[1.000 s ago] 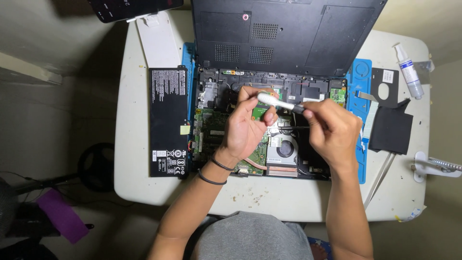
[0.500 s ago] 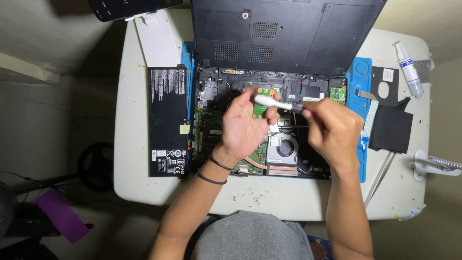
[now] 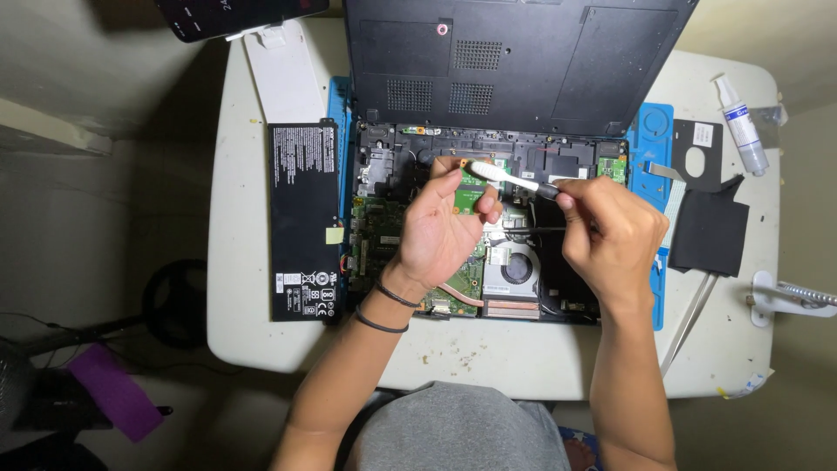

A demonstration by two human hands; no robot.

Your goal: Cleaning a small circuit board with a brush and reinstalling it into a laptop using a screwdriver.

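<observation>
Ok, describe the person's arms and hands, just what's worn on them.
Both forearms are bare, no sleeves showing and no gloves. The left hand has two thin dark bands around its wrist. The right hand wears nothing visible: no watch, band or ring.

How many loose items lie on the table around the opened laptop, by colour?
Black: 3, battery, cover piece, cloth
White: 3, flat stand, bottle, clamp lamp base
Total: 6
Not counted: the small green board in the left hand and the brush in the right hand.
</observation>
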